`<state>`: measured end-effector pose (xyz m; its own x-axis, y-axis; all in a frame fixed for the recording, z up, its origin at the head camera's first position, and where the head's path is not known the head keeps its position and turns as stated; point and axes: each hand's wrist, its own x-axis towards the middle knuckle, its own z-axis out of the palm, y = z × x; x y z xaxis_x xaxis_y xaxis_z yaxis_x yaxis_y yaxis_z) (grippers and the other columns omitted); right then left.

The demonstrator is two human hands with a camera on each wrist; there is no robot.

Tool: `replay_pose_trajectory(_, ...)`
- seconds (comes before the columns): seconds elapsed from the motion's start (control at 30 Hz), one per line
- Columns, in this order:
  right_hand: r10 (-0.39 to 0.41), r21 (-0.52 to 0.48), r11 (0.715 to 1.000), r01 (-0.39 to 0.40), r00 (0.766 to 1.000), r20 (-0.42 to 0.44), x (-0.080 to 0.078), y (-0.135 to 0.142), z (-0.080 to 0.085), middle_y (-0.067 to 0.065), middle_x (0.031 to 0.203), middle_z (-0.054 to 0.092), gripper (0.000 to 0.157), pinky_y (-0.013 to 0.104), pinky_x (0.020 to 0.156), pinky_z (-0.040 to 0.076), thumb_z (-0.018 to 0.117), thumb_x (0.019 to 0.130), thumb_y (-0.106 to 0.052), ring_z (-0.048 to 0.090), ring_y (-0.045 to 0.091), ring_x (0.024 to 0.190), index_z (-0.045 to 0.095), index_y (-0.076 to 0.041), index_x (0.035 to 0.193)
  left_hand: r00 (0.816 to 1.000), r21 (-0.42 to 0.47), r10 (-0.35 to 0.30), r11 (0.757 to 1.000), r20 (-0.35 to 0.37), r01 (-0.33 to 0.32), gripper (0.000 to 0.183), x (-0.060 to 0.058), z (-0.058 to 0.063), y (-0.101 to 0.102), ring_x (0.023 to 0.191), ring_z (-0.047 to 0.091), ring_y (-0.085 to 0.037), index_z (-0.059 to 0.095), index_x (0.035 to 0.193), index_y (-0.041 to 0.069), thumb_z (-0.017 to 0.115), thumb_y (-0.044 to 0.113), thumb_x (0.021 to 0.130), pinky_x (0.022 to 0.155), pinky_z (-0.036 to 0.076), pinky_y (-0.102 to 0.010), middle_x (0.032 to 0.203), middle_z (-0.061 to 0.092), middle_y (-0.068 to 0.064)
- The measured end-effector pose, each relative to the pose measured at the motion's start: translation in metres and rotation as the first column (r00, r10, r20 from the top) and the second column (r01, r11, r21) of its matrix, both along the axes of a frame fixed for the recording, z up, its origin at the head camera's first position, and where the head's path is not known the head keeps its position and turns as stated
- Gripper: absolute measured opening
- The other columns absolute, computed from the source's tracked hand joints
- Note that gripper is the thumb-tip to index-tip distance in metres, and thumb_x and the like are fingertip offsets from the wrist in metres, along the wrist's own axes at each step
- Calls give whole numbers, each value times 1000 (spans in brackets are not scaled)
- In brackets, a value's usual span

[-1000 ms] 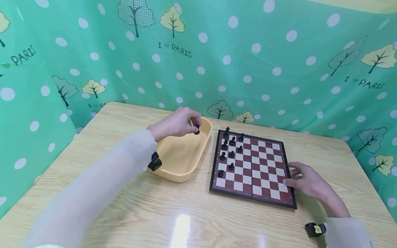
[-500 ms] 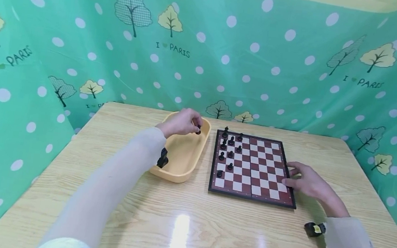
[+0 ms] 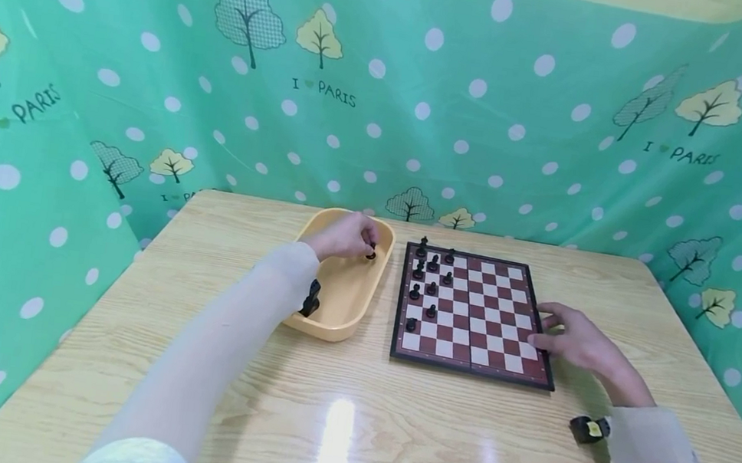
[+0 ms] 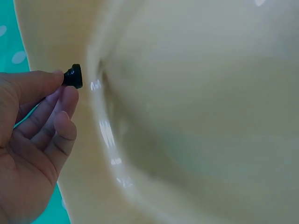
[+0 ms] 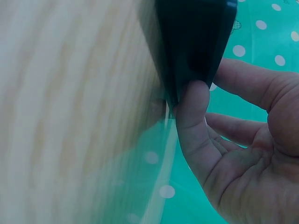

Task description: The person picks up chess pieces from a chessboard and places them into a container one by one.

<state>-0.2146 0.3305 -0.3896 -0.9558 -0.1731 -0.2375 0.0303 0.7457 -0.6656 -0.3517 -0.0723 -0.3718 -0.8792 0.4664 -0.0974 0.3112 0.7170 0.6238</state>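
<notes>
In the head view my left hand (image 3: 348, 235) is over the far part of a yellow plastic tray (image 3: 364, 312), pinching a black chess piece (image 3: 371, 253). The left wrist view shows the piece's round base (image 4: 76, 76) sticking out from thumb and fingers; its top is hidden, so I cannot tell which piece. A red-and-white chessboard (image 3: 500, 309) with a dark rim lies right of the tray. My right hand (image 3: 573, 337) grips its right edge; in the right wrist view the thumb and fingers are around the dark board edge (image 5: 194, 42). Several black pieces, including a king (image 3: 422, 247), stand along the board's left side.
The wooden table (image 3: 278, 421) carries tray and board, with a narrow gap between them. A green dotted curtain (image 3: 388, 94) hangs behind and at both sides. Black wrist cameras (image 3: 588, 429) are strapped to both forearms.
My left hand has moved slightly right and lower over the tray, with the chess piece pinched throughout. The right hand and the board stay in place.
</notes>
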Motion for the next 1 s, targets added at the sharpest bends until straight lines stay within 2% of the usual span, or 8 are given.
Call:
replay_pose_trajectory(0.1, -1, -3, 1000, 1, 1000, 1, 0, 0, -1, 27, 110, 45, 71, 31, 63, 51, 64, 81, -17, 57, 22, 79, 25, 9, 135, 999, 17, 0, 1000, 41, 0, 21, -1, -4, 0, 77, 58, -21, 62, 98, 6, 65, 6, 77, 61, 50, -28, 109, 58, -9)
replay_pose_trajectory(0.17, -1, -10, 1000, 1, 1000, 1, 0, 1, -1, 27, 110, 45, 70, 32, 63, 51, 64, 81, -16, 57, 22, 78, 25, 8, 135, 999, 23, -5, 1000, 48, 4, 21, -2, -7, 0, 75, 58, -22, 62, 97, 6, 64, 4, 76, 60, 50, -28, 91, 60, -6)
replay_pose_trajectory(0.2, -1, -12, 1000, 1, 1000, 2, 0, 1, -1, 27, 110, 45, 70, 32, 63, 51, 64, 81, -16, 57, 22, 78, 25, 8, 135, 999, 27, -8, 1000, 46, 6, 21, -2, -9, 0, 75, 58, -21, 62, 96, 6, 64, 3, 75, 59, 51, -28, 89, 60, -5)
replay_pose_trajectory(0.4, -8, -12, 1000, 8, 1000, 8, 0, 0, 0, 26, 110, 45, 70, 32, 63, 51, 64, 82, -16, 57, 21, 78, 25, 8, 135, 1000, 31, -17, 999, 16, 17, 21, -1, -15, -1, 71, 57, -18, 63, 92, 7, 61, -2, 73, 59, 50, -26, 88, 60, -3)
replay_pose_trajectory(0.73, -2, -20, 1000, 2, 1000, -3, 1, -1, 0, 27, 110, 46, 69, 32, 63, 52, 64, 82, -15, 57, 22, 79, 25, 8, 135, 1000, 36, -17, 999, 3, 17, 16, 0, -15, -1, 68, 57, -17, 64, 86, 8, 63, 1, 72, 57, 49, -26, 83, 60, -2)
replay_pose_trajectory(1.0, 0, -39, 999, -1, 1000, -9, 1, 1, 0, 27, 109, 46, 69, 32, 62, 52, 64, 81, -13, 56, 23, 79, 26, 9, 134, 999, 37, -18, 999, 32, 16, 24, 0, -14, -1, 70, 58, -19, 62, 92, 6, 64, -3, 70, 57, 50, -27, 87, 60, -4)
